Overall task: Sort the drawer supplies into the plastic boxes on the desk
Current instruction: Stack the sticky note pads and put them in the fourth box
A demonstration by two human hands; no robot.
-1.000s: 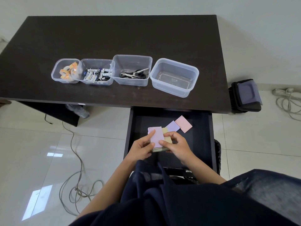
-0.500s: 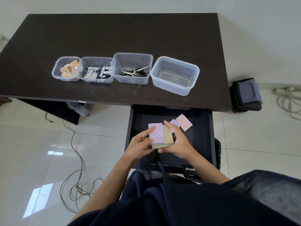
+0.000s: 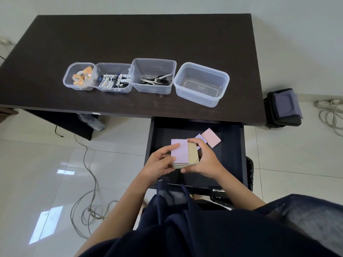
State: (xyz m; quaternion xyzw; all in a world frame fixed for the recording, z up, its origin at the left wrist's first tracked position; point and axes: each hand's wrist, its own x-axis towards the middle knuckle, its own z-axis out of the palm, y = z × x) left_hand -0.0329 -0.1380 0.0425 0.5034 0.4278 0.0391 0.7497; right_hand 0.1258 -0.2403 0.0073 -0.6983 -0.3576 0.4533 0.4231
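Both hands hold a small stack of sticky note pads just above the open drawer. The left hand grips the stack's left edge, thumb lying on the lilac top pad; the right hand curls around the right side, with fingers over the far edge and thumb under the near corner. Two more pads, a pink pad and a lilac pad, lie in the drawer behind the hands. On the worktop, the empty box at the right end is probably the one for them.

The pads look light and a little stiff, but loose pads in a stack may slide over each other. I think it is best to hold opposite edges and press from top and bottom.
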